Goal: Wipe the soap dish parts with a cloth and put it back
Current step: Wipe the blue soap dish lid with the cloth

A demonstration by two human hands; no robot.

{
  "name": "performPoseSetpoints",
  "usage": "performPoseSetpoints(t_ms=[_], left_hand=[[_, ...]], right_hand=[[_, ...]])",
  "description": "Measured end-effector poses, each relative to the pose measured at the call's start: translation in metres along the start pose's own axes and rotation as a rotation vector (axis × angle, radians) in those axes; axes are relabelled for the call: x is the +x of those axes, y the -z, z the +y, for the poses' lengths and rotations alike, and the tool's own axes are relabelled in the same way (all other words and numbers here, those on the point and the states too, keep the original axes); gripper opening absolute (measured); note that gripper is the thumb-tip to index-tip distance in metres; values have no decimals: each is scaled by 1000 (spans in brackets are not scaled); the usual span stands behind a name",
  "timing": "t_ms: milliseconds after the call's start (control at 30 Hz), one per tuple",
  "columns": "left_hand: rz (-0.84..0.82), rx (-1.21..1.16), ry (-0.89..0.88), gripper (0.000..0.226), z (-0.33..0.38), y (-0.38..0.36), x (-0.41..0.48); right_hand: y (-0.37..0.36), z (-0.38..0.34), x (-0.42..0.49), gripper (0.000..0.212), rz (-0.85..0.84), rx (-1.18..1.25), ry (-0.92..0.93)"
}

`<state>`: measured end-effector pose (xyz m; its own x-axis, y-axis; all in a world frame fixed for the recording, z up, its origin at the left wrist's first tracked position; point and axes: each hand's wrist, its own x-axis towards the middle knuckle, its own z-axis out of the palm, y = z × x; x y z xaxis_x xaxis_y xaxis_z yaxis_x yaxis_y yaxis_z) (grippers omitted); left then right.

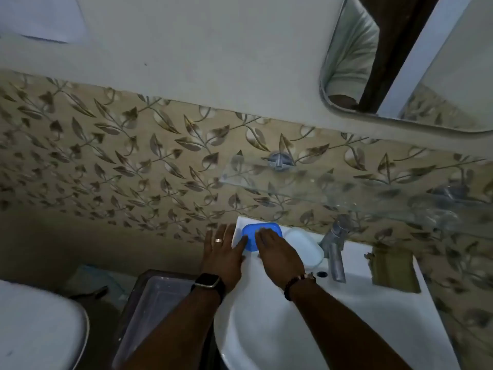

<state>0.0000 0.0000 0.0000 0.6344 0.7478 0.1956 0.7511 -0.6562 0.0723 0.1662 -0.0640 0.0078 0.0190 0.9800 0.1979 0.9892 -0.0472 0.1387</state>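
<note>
A blue soap dish (262, 229) sits on the back left corner of the white sink (266, 329). My right hand (277, 253) reaches over it from the front, and its fingertips curl onto the dish's top. My left hand (222, 252), with a ring and a watch, lies spread at the sink's left edge, its thumb touching the dish's left side. A white oval part (304, 244) lies just right of the blue dish. A tan cloth (394, 265) rests on the sink's back right ledge.
A metal tap (334, 249) stands right of the white part. A glass shelf (333, 188) juts from the leaf-patterned wall above the sink, under a mirror (413, 62). A clear plastic bin (157, 305) and a toilet (37, 329) are at the lower left.
</note>
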Motion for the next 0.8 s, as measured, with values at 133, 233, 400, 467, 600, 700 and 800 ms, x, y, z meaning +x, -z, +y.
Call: performPoseSetpoints(t_ms=[133,233,400,467,600,700,800], left_hand=[[-116,4,-4,47,12,-9,12],[-125,11,37,38,14,-18,23],[-174,-2,52,37,14,-17,25],[-153,-1,45,37,11,-17,24],[-63,-3,54,37,6,-7,20],[30,-97,68,42,10,7,16],[123,-382,204,43,20,23,13]], right_hand=[[-6,9,5,27,-28,-21,84],[-13,14,13,24,0,-55,121],[-20,15,18,25,54,-41,160],[-18,15,18,23,70,-36,192],[-5,12,13,16,140,-55,239],[8,10,5,11,235,-68,242],[22,11,-7,17,301,-90,226]])
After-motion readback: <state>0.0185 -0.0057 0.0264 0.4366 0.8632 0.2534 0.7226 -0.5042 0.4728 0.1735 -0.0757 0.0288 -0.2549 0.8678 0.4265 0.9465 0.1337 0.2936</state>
